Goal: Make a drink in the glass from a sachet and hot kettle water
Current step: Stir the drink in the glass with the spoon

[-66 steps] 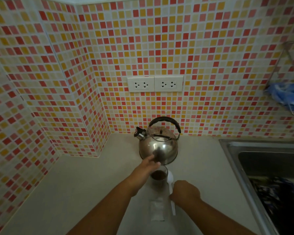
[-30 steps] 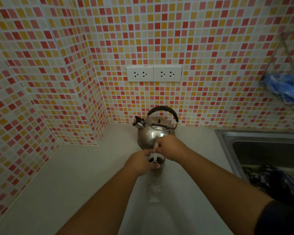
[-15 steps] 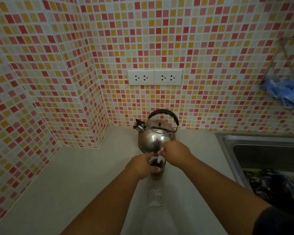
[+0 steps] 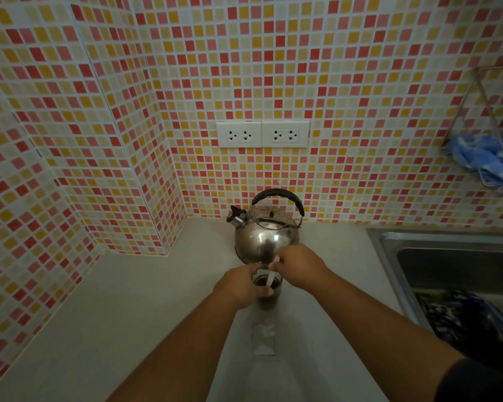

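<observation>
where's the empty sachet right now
In the head view, the sachet lies flat on the countertop at lower centre, between the two forearms, just nearer the person than the glass and apart from it.

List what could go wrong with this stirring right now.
1. The glass stands very close in front of the kettle; the right hand, working the white spoon, could brush the possibly hot metal.
2. The left hand grips the glass near its rim, so brisk stirring may slop dark drink onto its fingers.
3. The opened sachet lies just in front of the glass and could catch spills.
</observation>
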